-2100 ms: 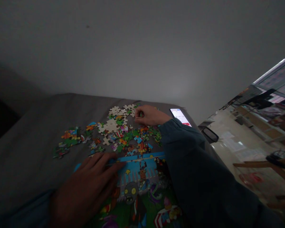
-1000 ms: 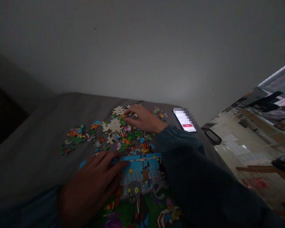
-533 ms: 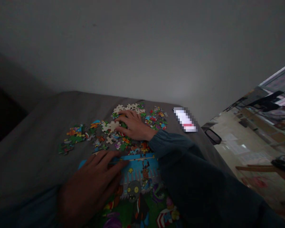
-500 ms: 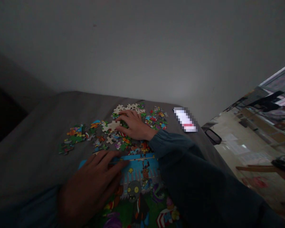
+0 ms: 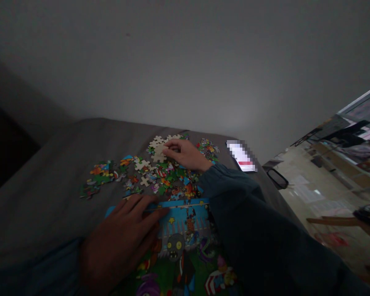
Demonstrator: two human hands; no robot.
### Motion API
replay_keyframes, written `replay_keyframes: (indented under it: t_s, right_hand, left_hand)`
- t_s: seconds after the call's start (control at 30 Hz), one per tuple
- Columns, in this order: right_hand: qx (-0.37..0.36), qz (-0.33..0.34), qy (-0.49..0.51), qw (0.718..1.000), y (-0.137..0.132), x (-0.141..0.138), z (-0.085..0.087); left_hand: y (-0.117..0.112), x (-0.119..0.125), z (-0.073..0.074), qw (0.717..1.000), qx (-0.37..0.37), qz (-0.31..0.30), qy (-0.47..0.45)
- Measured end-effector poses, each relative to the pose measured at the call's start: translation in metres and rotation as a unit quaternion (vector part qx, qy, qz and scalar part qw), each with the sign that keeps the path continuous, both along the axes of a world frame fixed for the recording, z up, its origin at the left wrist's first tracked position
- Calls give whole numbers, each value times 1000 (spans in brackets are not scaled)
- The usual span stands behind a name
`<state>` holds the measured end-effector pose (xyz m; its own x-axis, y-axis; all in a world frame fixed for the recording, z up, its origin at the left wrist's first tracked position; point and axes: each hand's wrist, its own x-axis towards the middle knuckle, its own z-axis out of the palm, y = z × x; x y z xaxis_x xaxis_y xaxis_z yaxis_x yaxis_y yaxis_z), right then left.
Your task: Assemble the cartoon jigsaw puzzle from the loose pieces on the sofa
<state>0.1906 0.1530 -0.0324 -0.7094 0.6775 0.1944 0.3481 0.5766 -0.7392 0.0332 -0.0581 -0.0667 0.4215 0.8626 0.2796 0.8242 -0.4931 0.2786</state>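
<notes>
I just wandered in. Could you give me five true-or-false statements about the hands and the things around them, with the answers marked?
1. Puzzle pieces lie on a grey cloth. True.
2. The right hand holds a pale puzzle chunk. True.
3. All the puzzle pieces lie pale side up. False: many show coloured print.
4. The left hand is up against the wall. False: it lies over the cartoon picture.
5. The phone is to the left of the puzzle pieces. False: the phone lies to their right in the view.
</notes>
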Motion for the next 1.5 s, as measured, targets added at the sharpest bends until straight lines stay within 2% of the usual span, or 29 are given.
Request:
replay_keyframes:
  t_s: [0.2,0.33,0.4,0.47,0.53,0.63,0.83,0.97,1.07,1.27,1.5]
  right_hand:
    - [1,-1,-65,998,6,16,22]
    - [113,-61,-104,986,6,28,38]
    - [129,-49,-115,984,5,31,46]
    - [120,-32,-81,989,4,31,53]
    - [122,-53,-12,991,6,29,56]
    - [128,-94,20,987,15,25,51]
    - [200,-125,-164,958,33,28,22]
    - [211,-135,-195,948,39,32,0]
    - [223,-139,-207,942,40,33,-8]
    - [224,-126,-209,944,41,35,0]
    - [176,-121,-182,960,44,43,18]
  left_hand:
    - [-1,1,-1,1000,-1,-1,-4]
    - [-1,0,-2,1000,3,1,-7]
    - [-1,0,-1,1000,0,-2,-6]
    - [-1,-1,-1,1000,-4,-4,-8]
    - [0,-1,-2,1000,-8,-6,-10]
    - [0,-1,-3,1000,-6,-4,-9]
    - [0,2,1,1000,9,-2,-1]
    - [0,1,2,1000,14,-2,-4]
    - [0,0,0,1000,15,-6,-10]
    - [0,-1,-3,1000,15,-5,-6]
    - [0,-2,-6,1000,15,-5,-7]
